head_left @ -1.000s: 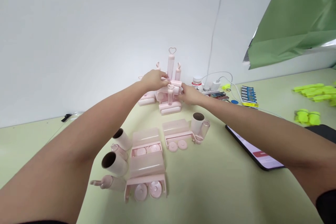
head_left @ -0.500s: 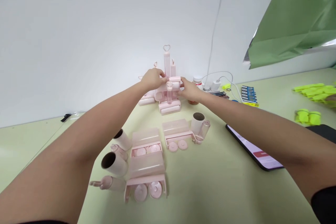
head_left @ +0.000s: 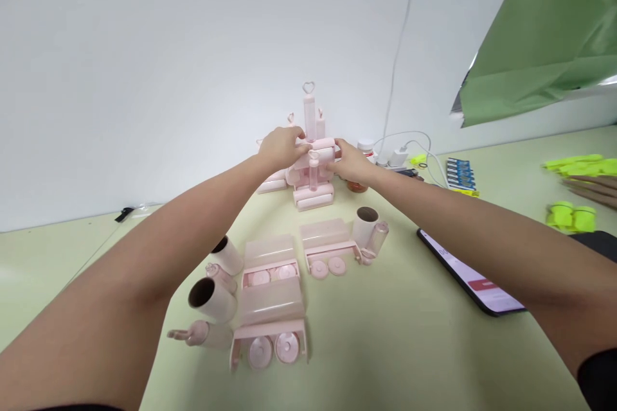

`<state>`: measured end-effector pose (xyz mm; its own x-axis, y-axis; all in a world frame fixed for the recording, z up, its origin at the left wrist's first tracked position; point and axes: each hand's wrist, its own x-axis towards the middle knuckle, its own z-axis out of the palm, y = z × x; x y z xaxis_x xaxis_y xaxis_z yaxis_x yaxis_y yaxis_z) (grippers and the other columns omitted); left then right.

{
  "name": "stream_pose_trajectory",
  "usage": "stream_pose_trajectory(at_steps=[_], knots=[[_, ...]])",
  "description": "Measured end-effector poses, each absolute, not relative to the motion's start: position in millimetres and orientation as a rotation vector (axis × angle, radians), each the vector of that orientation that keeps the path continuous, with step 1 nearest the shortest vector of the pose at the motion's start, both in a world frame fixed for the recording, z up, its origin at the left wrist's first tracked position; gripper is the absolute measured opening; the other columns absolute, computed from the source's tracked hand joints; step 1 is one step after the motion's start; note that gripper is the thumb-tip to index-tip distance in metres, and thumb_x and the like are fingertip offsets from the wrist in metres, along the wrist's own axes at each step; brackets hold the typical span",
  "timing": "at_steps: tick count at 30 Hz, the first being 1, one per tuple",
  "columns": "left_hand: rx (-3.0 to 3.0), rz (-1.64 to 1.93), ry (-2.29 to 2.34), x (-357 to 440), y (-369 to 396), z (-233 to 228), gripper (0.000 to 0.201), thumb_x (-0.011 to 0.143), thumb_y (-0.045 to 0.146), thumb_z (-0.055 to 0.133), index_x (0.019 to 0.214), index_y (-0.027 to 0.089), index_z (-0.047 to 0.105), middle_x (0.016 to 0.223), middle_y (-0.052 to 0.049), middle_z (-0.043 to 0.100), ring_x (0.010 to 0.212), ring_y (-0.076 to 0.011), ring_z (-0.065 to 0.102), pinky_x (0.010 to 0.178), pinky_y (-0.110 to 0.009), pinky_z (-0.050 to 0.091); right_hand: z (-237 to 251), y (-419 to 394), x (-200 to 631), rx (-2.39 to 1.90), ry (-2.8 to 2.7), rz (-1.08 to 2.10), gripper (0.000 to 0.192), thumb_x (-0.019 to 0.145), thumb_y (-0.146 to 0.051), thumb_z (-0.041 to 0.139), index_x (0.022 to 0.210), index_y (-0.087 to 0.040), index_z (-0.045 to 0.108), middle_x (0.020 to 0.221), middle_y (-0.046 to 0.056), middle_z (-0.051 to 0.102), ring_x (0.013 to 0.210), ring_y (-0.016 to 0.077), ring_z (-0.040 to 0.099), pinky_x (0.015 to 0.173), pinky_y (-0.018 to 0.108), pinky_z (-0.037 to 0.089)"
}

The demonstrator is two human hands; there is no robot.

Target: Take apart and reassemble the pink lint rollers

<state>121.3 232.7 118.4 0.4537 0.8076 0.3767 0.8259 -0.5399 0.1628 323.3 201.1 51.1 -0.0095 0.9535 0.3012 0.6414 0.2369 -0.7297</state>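
Observation:
Against the wall stands a pile of pale pink lint rollers (head_left: 313,195), several with upright heart-topped handles (head_left: 309,112). My left hand (head_left: 282,146) reaches in from the left, its thumb and fingers closed at the left end of the top lint roller (head_left: 324,144). From the other side my right hand (head_left: 353,162) grips the right end of that roller, fingers above and thumb below. Nearer me lie loose parts: clear covers (head_left: 270,302) with pink frames, round end caps (head_left: 261,352), white paper rolls (head_left: 212,299) and short handles (head_left: 207,334).
Right of the pile stand a white-lidded jar (head_left: 365,146) and a white charger (head_left: 398,157) with cable. A phone (head_left: 475,276) lies under my right forearm. Farther right are yellow pieces (head_left: 571,217) and another person's hand (head_left: 595,187). Green sheeting (head_left: 540,45) hangs above.
My hands stay at the top roller, with only slight finger shifts. The view has moved a little. The other person's hand reaches farther in at the right.

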Motion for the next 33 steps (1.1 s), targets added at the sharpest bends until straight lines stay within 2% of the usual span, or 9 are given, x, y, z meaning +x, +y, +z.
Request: stream_pose_trajectory(at_steps=[4, 9, 13, 15, 19, 23, 26, 30, 33], knots=[[-2.687, -0.578, -1.368, 115.2, 229.4, 118.4, 0.039, 0.086, 0.044, 0.056, 0.119, 0.024, 0.061, 0.093, -0.004, 0.07, 0.089, -0.0234, 0.063, 0.067, -0.031, 0.041, 50.0, 198.7, 323.0, -1.466, -1.741, 0.514, 0.066, 0.071, -0.029, 0.067, 0.132, -0.02, 0.046, 0.117, 0.011, 0.066, 0.096, 0.0253, 0.064, 0.077, 0.034, 0.053], [-2.721, -0.63, -1.302, 104.3, 227.8, 117.0, 0.034, 0.086, 0.04, 0.053, 0.114, 0.023, 0.061, 0.087, -0.004, 0.069, 0.08, -0.0216, 0.063, 0.063, -0.03, 0.04, 53.4, 199.0, 323.1, -1.463, -1.73, 0.521, 0.076, 0.072, -0.039, 0.07, 0.139, -0.021, 0.039, 0.122, 0.013, 0.063, 0.1, 0.0267, 0.063, 0.078, 0.037, 0.052], [-2.652, -0.532, -1.478, 90.5, 230.2, 112.3, 0.024, 0.082, 0.029, 0.052, 0.104, 0.023, 0.062, 0.089, -0.006, 0.07, 0.08, -0.024, 0.063, 0.063, -0.032, 0.04, 55.9, 198.7, 321.2, -1.475, -1.742, 0.483, 0.054, 0.075, -0.039, 0.068, 0.123, -0.02, 0.052, 0.113, 0.011, 0.066, 0.093, 0.0248, 0.063, 0.075, 0.034, 0.051], [-2.635, -0.39, -1.602, 84.6, 233.7, 107.2, 0.023, 0.078, 0.035, 0.059, 0.097, 0.023, 0.062, 0.09, -0.008, 0.069, 0.081, -0.0257, 0.063, 0.062, -0.032, 0.04, 56.0, 198.5, 320.3, -1.493, -1.734, 0.474, 0.044, 0.076, -0.037, 0.067, 0.115, -0.02, 0.055, 0.109, 0.01, 0.067, 0.089, 0.0235, 0.063, 0.073, 0.033, 0.051], [-2.669, -0.235, -1.682, 83.8, 242.8, 93.6, 0.039, 0.067, 0.056, 0.069, 0.086, 0.022, 0.062, 0.086, -0.008, 0.069, 0.08, -0.0267, 0.064, 0.061, -0.031, 0.041, 55.0, 199.8, 320.2, -1.513, -1.723, 0.451, 0.04, 0.077, -0.039, 0.067, 0.111, -0.022, 0.054, 0.108, 0.009, 0.068, 0.089, 0.0237, 0.064, 0.071, 0.032, 0.05], [-2.709, -0.245, -1.71, 96.1, 247.9, 80.9, 0.042, 0.066, 0.058, 0.071, 0.08, 0.02, 0.061, 0.085, -0.009, 0.069, 0.083, -0.0276, 0.064, 0.063, -0.031, 0.041, 54.4, 200.9, 319.9, -1.521, -1.71, 0.428, 0.042, 0.075, -0.041, 0.069, 0.109, -0.022, 0.053, 0.108, 0.01, 0.067, 0.09, 0.025, 0.063, 0.07, 0.033, 0.049], [-2.73, -0.345, -1.751, 103.9, 247.6, 71.7, 0.044, 0.069, 0.058, 0.069, 0.087, 0.019, 0.06, 0.091, -0.01, 0.069, 0.085, -0.0277, 0.065, 0.064, -0.031, 0.043, 54.2, 200.0, 319.0, -1.529, -1.701, 0.396, 0.045, 0.074, -0.042, 0.07, 0.108, -0.021, 0.051, 0.108, 0.011, 0.067, 0.092, 0.0258, 0.063, 0.07, 0.033, 0.049], [-2.763, -0.486, -1.818, 104.8, 246.2, 60.2, 0.055, 0.072, 0.056, 0.07, 0.109, 0.018, 0.052, 0.105, -0.01, 0.068, 0.091, -0.0255, 0.066, 0.066, -0.029, 0.046, 53.5, 197.8, 317.2, -1.536, -1.704, 0.381, 0.047, 0.075, -0.042, 0.07, 0.111, -0.021, 0.048, 0.108, 0.011, 0.068, 0.091, 0.0256, 0.063, 0.07, 0.032, 0.048], [-2.786, -0.529, -1.875, 101.7, 244.7, 57.6, 0.062, 0.073, 0.054, 0.071, 0.116, 0.018, 0.044, 0.102, -0.01, 0.069, 0.086, -0.0239, 0.068, 0.064, -0.029, 0.047, 52.1, 196.2, 314.8, -1.536, -1.744, 0.374, 0.05, 0.075, -0.043, 0.069, 0.114, -0.02, 0.047, 0.11, 0.011, 0.067, 0.091, 0.0259, 0.063, 0.069, 0.031, 0.047]])
